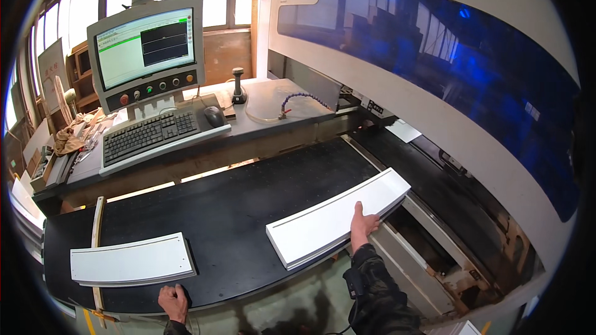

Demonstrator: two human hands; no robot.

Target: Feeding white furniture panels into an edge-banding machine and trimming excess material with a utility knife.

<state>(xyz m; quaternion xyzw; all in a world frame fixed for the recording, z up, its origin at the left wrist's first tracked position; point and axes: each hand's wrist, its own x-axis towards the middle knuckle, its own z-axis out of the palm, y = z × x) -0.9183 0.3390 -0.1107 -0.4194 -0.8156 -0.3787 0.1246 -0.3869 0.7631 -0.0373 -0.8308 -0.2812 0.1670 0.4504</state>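
Item one: a stack of white panels (329, 214), lying slantwise at the right end of the black table (230, 229), along its near edge. The right hand (365, 223) is at the stack's near edge toward its right end, thumb spread over the top face, probably to steady or align it; whether the fingers hook beneath cannot be told. Most of the stack extends leftward from this contact.

Item two: a shorter white stack (133, 259), near the table's near left corner, laid across a pale strip (97, 220). The left hand (174, 301), loosely curled with nothing visible in it, is just beside, at the near edge.

Beyond the far edge: keyboard (149, 136), mouse (214, 116), monitor (167, 40).
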